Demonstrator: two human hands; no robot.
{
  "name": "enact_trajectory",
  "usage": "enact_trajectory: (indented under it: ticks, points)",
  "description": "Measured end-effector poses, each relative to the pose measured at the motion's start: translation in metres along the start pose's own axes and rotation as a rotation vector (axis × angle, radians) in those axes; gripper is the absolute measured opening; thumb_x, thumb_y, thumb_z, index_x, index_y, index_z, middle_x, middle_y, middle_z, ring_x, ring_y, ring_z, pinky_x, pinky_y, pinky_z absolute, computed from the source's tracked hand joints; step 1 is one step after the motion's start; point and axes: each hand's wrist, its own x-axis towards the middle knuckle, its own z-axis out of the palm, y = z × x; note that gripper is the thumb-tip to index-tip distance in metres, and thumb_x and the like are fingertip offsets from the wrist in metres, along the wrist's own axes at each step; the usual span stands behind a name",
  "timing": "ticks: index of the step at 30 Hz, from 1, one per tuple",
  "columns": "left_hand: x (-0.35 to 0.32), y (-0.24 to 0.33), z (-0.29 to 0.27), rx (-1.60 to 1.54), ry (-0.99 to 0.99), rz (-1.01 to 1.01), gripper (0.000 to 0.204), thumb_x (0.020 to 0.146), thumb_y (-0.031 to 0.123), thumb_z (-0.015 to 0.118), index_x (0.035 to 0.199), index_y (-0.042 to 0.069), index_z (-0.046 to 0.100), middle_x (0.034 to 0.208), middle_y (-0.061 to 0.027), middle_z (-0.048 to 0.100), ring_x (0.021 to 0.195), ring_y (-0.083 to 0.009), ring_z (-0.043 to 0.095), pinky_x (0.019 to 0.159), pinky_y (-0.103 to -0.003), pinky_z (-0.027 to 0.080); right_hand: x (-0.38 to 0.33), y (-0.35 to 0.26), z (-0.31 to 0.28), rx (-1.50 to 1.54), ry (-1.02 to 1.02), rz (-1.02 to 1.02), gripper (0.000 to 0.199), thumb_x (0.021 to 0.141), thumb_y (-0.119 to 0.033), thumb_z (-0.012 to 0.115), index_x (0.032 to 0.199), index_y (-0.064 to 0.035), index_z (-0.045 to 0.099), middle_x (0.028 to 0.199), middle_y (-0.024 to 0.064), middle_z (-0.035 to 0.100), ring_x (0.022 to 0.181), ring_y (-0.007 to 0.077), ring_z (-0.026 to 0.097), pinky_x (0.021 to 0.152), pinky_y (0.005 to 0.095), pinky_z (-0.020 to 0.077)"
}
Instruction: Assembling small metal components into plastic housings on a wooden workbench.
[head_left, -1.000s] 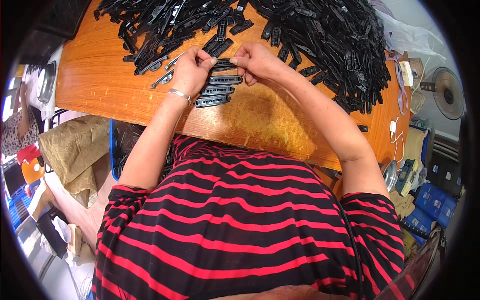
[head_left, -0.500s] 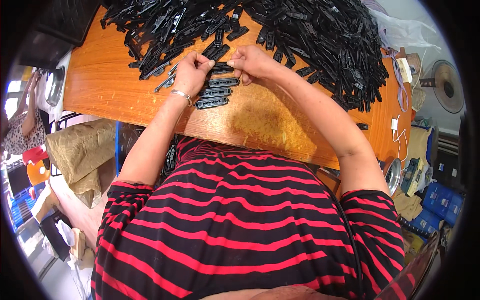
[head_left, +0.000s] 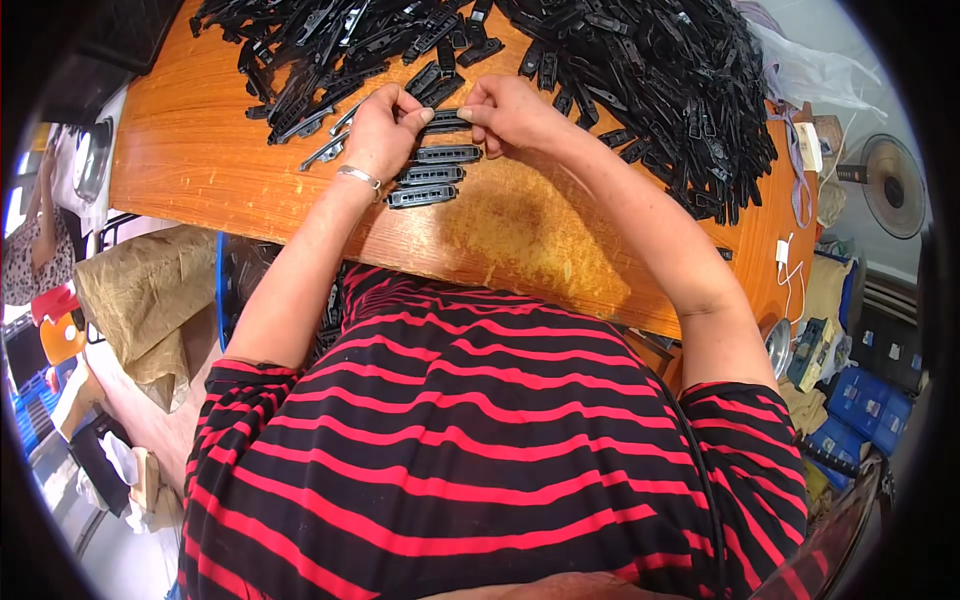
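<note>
Though narrow, left grip [head_left: 380, 132] and right grip [head_left: 512, 112] on black strip [head_left: 446, 122].

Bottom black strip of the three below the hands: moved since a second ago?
No; the bottom black strip shows no clear shift against the table's worn patch.

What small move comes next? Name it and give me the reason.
Probably ease the black slotted piece toward the three similar pieces and align it: the left hand and right hand hold its opposite ends, just beyond that row, with a gap remaining.
</note>
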Motion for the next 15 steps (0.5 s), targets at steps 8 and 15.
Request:
enact_trajectory:
  ticks: [8, 15]
  points:
    - [0.014, 0.006, -0.002, 0.196, -0.072, 0.031, 0.021, 0.081, 0.018, 0.073, 0.078, 0.004, 0.058, 0.067, -0.0059, 0.06, 0.063, -0.0177, 0.057, 0.063, -0.032, 0.047, 0.005, 0.0, -0.011, -0.14, -0.004, 0.076, 0.025, 0.091, -0.016, 0.063, 0.074, 0.0013, 0.055, 0.058, 0.0072, 0.059, 0.039, 0.012, 0.044, 0.035, 0.03, 0.0389]
    - [0.006, 0.001, -0.007, 0.322, -0.075, 0.037, 0.022, 0.08, 0.022, 0.074, 0.079, 0.004, 0.061, 0.07, -0.0056, 0.062, 0.063, -0.0178, 0.059, 0.061, -0.033, 0.047, -0.004, 0.002, -0.007, -0.087, -0.069, 0.072, 0.022, 0.091, -0.016, 0.064, 0.082, -0.0015, 0.05, 0.061, 0.0069, 0.06, 0.041, 0.0107, 0.048, 0.036, 0.0274, 0.0388]
